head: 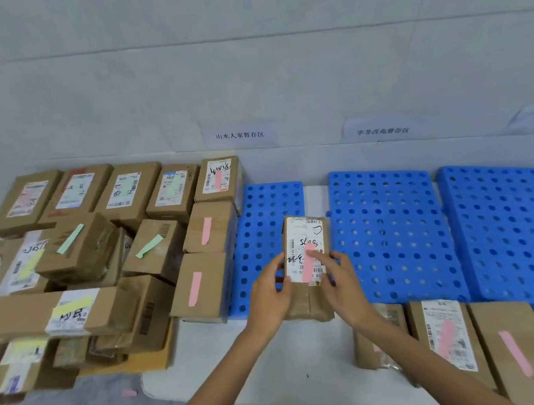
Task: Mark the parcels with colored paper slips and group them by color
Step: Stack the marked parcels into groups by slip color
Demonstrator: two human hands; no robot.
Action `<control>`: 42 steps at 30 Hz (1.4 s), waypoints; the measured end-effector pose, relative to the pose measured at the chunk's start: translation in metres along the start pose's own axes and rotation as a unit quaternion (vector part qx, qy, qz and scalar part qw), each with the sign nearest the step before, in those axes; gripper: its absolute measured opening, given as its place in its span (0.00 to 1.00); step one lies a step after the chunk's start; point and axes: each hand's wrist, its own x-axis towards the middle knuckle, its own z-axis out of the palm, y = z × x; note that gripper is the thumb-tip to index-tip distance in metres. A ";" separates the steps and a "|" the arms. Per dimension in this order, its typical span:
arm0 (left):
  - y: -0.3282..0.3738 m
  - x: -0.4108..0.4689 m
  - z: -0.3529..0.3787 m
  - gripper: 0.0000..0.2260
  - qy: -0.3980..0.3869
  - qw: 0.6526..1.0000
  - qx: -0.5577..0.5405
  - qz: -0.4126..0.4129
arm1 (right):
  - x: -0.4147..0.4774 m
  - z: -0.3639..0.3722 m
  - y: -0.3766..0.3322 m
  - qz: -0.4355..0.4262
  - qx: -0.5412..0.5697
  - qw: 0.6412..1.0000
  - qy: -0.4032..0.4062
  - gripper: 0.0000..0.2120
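A small brown parcel (pixel 301 232) with a white label is held up over the left blue pallet (pixel 262 224). My left hand (pixel 269 295) grips its lower left side. My right hand (pixel 339 278) holds the right side, a straight finger pressing a pink paper slip (pixel 308 263) onto the label. On the left lies a pile of parcels (pixel 86 257) marked with pink, green and yellow slips. At the lower right, several parcels (pixel 509 350) carry pink slips.
Two more blue perforated pallets (pixel 387 229) (pixel 519 234) lie to the right along the wall. White paper signs (pixel 240 135) hang on the wall. A loose pink slip (pixel 128 393) lies on the grey floor at the lower left.
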 end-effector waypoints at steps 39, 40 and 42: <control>-0.035 0.209 -0.100 0.23 0.007 0.953 0.289 0.090 | 0.217 0.075 -0.022 0.033 -0.078 0.996 -0.034 0.25; -0.026 0.198 -0.092 0.23 0.017 0.963 0.250 0.104 | 0.199 0.062 -0.021 0.034 -0.060 0.998 -0.015 0.22; -0.016 0.170 -0.071 0.21 0.022 0.970 0.196 0.140 | 0.155 0.029 -0.010 0.046 -0.042 0.998 0.015 0.16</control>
